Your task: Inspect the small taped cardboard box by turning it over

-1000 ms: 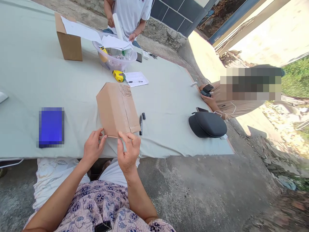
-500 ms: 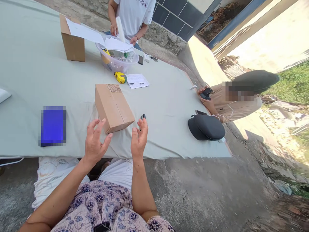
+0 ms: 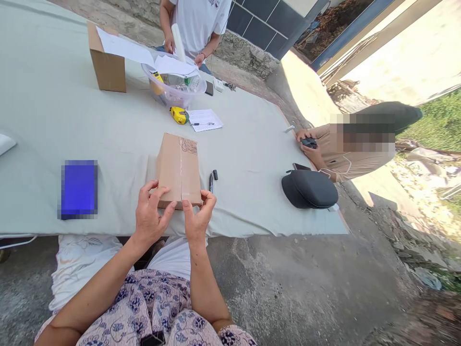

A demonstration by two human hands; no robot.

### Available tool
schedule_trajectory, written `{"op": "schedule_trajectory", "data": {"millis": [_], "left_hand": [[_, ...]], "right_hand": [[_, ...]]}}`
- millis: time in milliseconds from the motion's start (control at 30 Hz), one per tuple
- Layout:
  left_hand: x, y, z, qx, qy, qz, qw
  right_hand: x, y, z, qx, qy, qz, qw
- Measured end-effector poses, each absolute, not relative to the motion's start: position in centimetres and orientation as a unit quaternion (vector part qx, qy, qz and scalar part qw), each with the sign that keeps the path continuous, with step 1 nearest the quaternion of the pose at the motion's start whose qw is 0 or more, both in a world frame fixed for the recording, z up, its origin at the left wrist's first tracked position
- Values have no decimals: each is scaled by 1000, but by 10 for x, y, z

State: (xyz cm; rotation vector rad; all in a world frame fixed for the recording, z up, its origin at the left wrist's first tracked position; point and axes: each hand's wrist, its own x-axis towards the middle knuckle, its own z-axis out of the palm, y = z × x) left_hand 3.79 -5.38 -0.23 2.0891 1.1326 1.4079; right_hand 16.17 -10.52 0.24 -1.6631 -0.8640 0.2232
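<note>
Head view: cardboard box (image 3: 171,174) held at its near end

Resting on the worktop (image 3: 248,202), the cardboard box has its top seam running lengthwise and dark scribbles at the far right of its top. The left hand (image 3: 149,215) grasps the near left corner, fingers over the top and thumb at the near edge; the right hand (image 3: 198,218) pinches the near right corner, thumb in front and fingers around the side. Just right of the cardboard box lies a black marker (image 3: 211,183), a small dark cap (image 3: 215,174) beside it; beyond the cardboard box is a yellow tape measure (image 3: 178,115). The carton is probably light, fairly stiff and not slippery, though its seam and edges could dent under hard pressing. Its contents are hidden, so weight is a guess. Opposite side walls, held low, seem the soundest grip.
</note>
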Motion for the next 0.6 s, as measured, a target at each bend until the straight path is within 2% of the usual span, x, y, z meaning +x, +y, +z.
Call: {"op": "schedule_trajectory", "data": {"millis": [300, 600], "left_hand": [[44, -54, -4, 742, 420, 500, 151], [34, -49, -8, 752, 398, 499, 165]], "right_hand": [[164, -102, -4, -696, -387, 96, 598], [167, -107, -14, -659, -413, 88, 622]]}}
